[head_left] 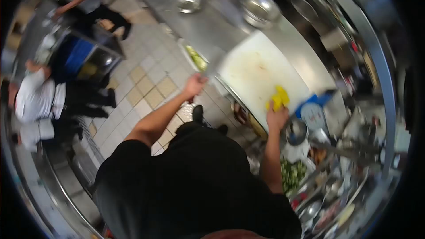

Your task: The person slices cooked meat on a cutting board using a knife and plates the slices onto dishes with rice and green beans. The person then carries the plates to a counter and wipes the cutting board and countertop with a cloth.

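Note:
My left hand (pixel 194 86) is closed round the handle of a knife (pixel 215 63). Its grey blade, blurred, points up beside the left edge of a white cutting board (pixel 259 64). Fingers of my right hand (pixel 277 117) are closed on yellow pieces (pixel 279 97) at the board's lower right part. Faint brownish marks show on the board's surface. Just left of the knife blade is a narrow tray (pixel 195 57) with green pieces in it.
Metal bowls (pixel 261 8) stand on the steel counter (pixel 212 17). Right of my right hand are a dark bowl (pixel 296 131) and a white and blue scale (pixel 313 115). Chopped greens (pixel 292 175) lie below. Several people (pixel 40 95) stand on the left beyond the tiled floor (pixel 144 79).

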A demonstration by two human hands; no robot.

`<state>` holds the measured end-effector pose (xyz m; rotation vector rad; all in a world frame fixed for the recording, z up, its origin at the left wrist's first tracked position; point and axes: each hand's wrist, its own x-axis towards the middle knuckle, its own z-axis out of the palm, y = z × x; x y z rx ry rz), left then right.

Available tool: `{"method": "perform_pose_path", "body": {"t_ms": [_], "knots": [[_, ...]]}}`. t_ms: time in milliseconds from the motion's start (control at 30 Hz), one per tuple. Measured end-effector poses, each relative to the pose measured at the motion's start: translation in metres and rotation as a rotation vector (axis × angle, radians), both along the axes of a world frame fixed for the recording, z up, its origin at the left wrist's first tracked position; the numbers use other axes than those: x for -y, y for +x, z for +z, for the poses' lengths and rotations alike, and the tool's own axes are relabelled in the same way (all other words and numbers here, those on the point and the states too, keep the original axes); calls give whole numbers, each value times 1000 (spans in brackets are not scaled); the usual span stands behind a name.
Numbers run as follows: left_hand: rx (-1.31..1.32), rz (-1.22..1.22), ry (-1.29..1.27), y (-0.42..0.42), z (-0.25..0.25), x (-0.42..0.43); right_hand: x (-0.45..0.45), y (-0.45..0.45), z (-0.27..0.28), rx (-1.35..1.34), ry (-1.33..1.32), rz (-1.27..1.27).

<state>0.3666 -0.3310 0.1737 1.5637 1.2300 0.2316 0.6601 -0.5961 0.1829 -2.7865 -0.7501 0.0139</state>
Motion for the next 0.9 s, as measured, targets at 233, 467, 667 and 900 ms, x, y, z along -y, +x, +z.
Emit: {"method": "perform_pose_path", "body": {"t_ms": [233,467,667,900], "knots": [[-48,16,-87,12,-3,2,-6,23,-35,-78,236,344],[-116,-87,-119,65,-21,44,-30,-39,-67,-62,498,-24],[-110,-560,159,125,-8,131,-74,-71,-47,-65,512,-208],[43,-329,160,65,-26,56,-92,-44,-49,-37,435,-354]]}}
